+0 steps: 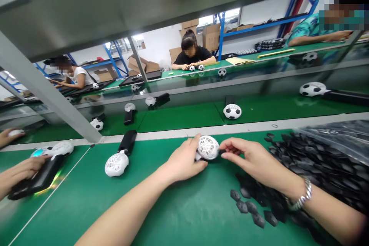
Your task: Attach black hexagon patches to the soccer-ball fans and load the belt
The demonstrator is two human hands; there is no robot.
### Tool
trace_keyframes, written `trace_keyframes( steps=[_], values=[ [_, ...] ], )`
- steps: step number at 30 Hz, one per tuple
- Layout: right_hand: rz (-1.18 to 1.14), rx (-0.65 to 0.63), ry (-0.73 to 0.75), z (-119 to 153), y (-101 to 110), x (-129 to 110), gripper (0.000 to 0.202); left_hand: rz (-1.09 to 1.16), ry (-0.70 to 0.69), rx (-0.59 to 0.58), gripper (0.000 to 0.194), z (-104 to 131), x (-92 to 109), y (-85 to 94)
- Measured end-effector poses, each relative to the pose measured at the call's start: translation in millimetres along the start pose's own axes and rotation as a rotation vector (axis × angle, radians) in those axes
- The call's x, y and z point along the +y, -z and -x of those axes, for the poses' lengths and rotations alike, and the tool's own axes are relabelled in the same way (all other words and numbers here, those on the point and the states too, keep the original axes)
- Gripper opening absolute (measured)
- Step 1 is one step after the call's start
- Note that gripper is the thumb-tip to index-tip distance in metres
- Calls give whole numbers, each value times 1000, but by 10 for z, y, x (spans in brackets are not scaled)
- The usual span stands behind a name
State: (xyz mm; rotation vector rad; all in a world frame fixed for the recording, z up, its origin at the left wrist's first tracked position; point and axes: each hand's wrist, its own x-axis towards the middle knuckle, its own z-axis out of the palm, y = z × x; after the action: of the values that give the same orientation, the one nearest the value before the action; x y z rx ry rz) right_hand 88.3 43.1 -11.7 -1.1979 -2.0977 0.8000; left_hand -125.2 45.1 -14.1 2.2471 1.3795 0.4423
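Note:
My left hand [186,157] is closed around the left side of a white openwork football-shaped head [208,147] at the middle of the green bench. Between the thumb and fingers of my right hand [248,157] is a small black piece [222,151], held against the right side of that head. Part of the black piece is hidden by my fingertips. Loose black pentagon panels [250,207] lie below my right wrist, beside a large heap of them [323,169]. Left of my hands, a similar white head [117,164] rests on the bench with its black handle [127,142] pointing away.
Behind the bench's metal edge, a green conveyor [184,117] carries several football-headed units, one a black-and-white ball [232,111]. A slanted metal post [57,84] rises at left. A co-worker's hand [25,171] touches a lit device. A clear plastic bag [340,138] lies over the heap.

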Motion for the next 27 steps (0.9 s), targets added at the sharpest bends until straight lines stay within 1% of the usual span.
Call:
trace_keyframes(
  steps=[3, 5, 7, 9, 11, 15, 17, 23, 27],
  values=[
    [22, -27, 101, 11, -33, -66, 19, -66, 2, -50, 78, -7, 9, -15],
    [16, 1, 88, 18, -40, -95, 17, -101, 35, -68, 77, -9, 5, -27],
    [2, 34, 45, 27, -44, -115, 11, -115, 49, -74, 76, -11, -8, -40],
    [9, 35, 44, 37, -49, -123, 8, -103, 52, -72, 75, -9, -23, -51],
    [43, 15, 102, 45, -60, -117, 10, -86, 57, -66, 76, -1, -31, -54],
    [85, -15, 248, 56, -105, -80, 21, -63, 69, -15, 79, 34, -16, -35],
    [102, -17, 278, 61, -140, -62, 21, -44, 53, -4, 81, 49, 0, -22],
    [112, 26, 251, 62, -238, -68, 13, 5, 16, 1, 79, 39, 46, -22],
    [67, 36, 152, 36, -255, -90, 11, -14, 6, 42, 73, 13, 51, -36]
  ],
)
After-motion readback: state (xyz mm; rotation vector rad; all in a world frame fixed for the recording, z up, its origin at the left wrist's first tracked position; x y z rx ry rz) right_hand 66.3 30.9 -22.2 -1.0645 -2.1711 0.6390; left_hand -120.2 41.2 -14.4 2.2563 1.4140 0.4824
